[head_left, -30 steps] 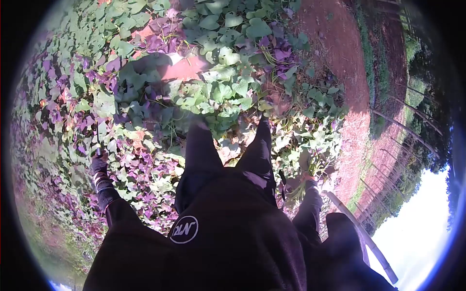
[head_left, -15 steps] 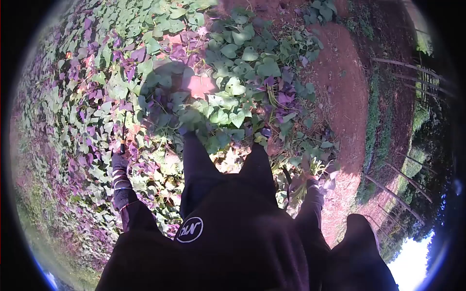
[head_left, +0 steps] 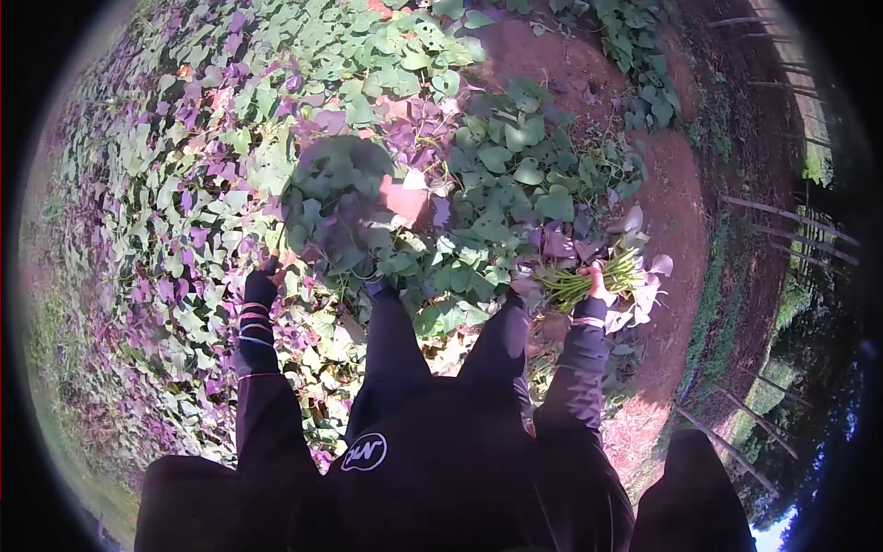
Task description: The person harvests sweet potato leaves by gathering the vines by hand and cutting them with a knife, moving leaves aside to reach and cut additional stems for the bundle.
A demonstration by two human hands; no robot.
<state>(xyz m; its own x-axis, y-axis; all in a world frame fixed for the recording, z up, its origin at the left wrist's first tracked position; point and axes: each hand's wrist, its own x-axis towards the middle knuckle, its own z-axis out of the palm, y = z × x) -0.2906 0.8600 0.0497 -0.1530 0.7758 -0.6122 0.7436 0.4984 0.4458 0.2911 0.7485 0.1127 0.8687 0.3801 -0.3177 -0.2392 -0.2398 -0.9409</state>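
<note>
My right hand is closed around a bunch of leafy vine cuttings. Their pale green stems point left, and broad leaves hang on the right side of the fist. On the left, my left hand is among the vines, its fingers curled round a slim tool with a dark handle. Foliage and blur hide the far part of that tool. Heart-shaped green and purplish sweet potato leaves surround the left hand. A shaded clump of green vines grows between and beyond the two hands.
Dense vines spread over the left and far ground. My legs stand at the edge of the planting. Bare reddish soil runs along the right, with wooden poles and trees beyond it.
My right hand has risen and come forward with the bunch of cuttings, which now shows clearly. My left hand has shifted right and forward, and its tool is less visible. The view has tilted.
</note>
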